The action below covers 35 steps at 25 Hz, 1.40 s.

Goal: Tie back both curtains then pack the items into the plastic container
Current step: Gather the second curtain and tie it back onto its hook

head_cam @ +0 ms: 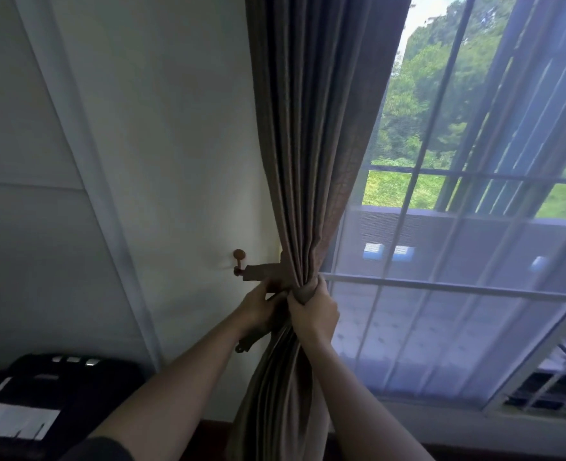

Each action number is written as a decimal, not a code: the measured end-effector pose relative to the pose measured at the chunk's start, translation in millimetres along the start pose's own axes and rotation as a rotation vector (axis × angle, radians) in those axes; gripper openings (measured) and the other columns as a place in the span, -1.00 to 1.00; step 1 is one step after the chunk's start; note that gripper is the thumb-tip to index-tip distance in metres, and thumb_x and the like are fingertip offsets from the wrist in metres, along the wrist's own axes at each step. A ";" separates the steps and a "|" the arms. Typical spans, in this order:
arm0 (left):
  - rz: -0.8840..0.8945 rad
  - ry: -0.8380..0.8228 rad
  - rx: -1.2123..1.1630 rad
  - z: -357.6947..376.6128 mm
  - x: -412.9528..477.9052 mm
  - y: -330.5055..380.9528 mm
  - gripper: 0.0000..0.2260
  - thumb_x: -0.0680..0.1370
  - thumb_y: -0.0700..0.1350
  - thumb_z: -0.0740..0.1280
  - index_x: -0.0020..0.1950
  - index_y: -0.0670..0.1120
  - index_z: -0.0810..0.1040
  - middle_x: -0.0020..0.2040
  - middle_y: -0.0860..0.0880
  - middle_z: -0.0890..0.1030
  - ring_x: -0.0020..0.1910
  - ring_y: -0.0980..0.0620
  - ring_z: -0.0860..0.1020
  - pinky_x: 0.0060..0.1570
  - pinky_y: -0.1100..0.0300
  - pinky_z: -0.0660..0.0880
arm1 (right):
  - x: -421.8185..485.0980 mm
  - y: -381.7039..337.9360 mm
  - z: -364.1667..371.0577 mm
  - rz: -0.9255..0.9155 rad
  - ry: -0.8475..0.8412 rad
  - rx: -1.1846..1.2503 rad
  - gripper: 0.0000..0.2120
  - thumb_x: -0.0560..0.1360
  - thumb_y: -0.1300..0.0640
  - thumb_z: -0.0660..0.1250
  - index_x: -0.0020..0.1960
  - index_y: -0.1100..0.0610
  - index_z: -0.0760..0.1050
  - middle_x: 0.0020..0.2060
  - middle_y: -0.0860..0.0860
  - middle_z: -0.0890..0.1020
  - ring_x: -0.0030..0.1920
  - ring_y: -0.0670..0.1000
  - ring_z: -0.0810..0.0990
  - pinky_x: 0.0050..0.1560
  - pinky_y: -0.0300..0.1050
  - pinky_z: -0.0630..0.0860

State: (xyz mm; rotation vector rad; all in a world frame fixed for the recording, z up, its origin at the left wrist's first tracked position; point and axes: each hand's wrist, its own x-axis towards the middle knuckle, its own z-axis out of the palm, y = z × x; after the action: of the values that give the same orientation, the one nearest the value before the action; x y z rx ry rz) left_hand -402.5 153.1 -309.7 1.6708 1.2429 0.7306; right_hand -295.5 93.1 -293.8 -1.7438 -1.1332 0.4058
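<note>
A brown curtain (311, 134) hangs at the left side of the window, gathered into a tight bunch at waist height. My right hand (313, 311) is closed around that bunch. My left hand (258, 309) grips the matching brown tieback strap (263, 271), which runs from a round wooden wall hook (239, 261) to the curtain. The strap's loose end hangs below my left wrist. The second curtain and the plastic container are out of view.
A sheer white curtain (441, 311) covers the lower window panes on the right. A dark bag (48, 394) with white labels sits at the bottom left against the pale wall. A vent grille (547, 390) lies at the bottom right.
</note>
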 end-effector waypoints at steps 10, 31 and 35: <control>0.057 0.079 0.299 11.1 8.6 -8.0 -0.70 0.61 -0.18 0.15 0.33 -0.14 0.44 0.12 -0.21 0.60 0.07 -0.19 0.58 0.09 0.03 0.52 | 11.6 -22.9 -9.6 0.015 -0.092 -0.032 -0.70 0.37 -0.10 0.32 0.04 0.00 0.44 -0.16 0.00 0.62 -0.12 0.08 0.58 -0.20 -0.15 0.46; 0.449 0.130 0.731 -63.1 35.4 -55.4 -0.61 0.66 -0.03 -0.05 -0.07 -0.19 0.48 -0.21 -0.17 0.58 -0.31 -0.12 0.59 -0.36 0.10 0.59 | 39.5 -15.6 -30.2 0.037 -0.110 0.050 -0.90 0.38 0.09 0.38 -0.17 0.05 0.47 -0.36 -0.09 0.52 -0.31 -0.07 0.51 -0.40 -0.27 0.37; 0.333 0.087 0.707 -23.0 33.4 -22.7 -0.71 0.61 -0.13 0.10 0.21 -0.21 0.49 0.16 -0.17 0.51 0.10 -0.15 0.53 0.12 0.04 0.50 | 38.7 -12.8 -33.9 -0.016 -0.158 0.036 -0.87 0.39 0.05 0.39 -0.10 0.05 0.51 -0.29 -0.06 0.58 -0.21 0.00 0.56 -0.30 -0.20 0.47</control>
State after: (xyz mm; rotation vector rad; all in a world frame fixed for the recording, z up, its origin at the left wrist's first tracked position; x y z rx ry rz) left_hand -420.7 193.9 -322.4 2.4886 1.3945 0.5902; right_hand -258.7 107.9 -258.6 -1.6938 -1.2433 0.5591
